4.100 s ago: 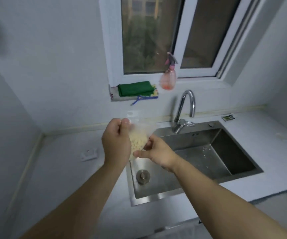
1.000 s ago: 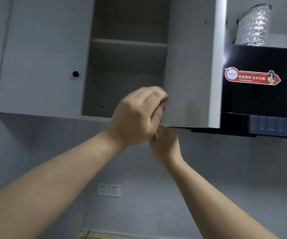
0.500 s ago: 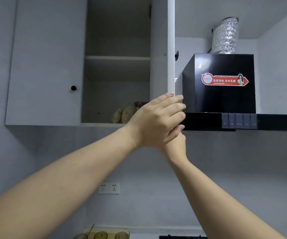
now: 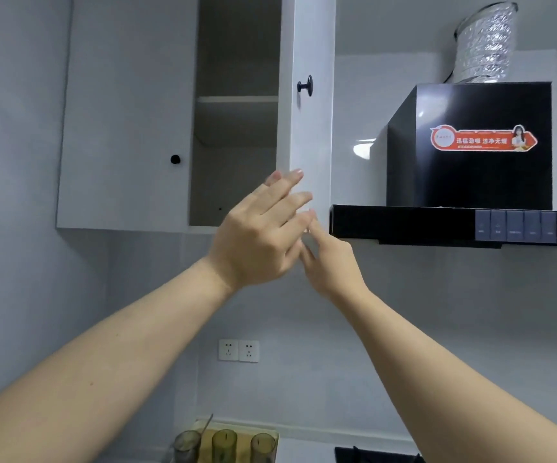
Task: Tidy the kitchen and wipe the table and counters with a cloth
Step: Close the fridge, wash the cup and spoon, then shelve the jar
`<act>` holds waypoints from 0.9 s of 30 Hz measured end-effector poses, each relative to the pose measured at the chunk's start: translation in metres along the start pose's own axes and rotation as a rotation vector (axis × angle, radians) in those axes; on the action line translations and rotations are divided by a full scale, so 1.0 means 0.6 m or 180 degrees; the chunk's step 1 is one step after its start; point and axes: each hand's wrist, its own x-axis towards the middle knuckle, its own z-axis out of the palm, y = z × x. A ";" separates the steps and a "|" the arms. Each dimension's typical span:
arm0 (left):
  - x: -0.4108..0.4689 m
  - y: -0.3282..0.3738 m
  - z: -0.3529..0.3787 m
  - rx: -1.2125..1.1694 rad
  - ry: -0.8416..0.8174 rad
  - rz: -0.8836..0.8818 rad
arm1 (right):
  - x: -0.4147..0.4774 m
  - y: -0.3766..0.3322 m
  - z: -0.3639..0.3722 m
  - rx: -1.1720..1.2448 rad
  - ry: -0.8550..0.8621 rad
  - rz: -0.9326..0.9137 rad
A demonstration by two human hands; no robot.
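I look up at a white wall cabinet whose right door stands partly open, black knob facing me. My left hand is raised in front of the door's lower edge, fingers straight and spread, holding nothing. My right hand is just below and behind it, its fingers stretched up against the door's bottom corner. The cabinet's inside shows a bare shelf; its lower floor is hidden by my left hand.
A black range hood with a red sticker and a silver duct hangs right of the door. A double wall socket sits below. Three glass jars on a tray stand on the counter at the bottom, beside a black hob edge.
The bag held over the sink is no longer in my hands. Since half a second ago the door has swung so its front and knob show, and my left fingers have spread open.
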 end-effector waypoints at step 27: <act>-0.237 -0.148 0.234 0.0812 -0.3153 -0.2632 | 0.178 0.111 0.225 -0.1600 -0.0683 -0.0597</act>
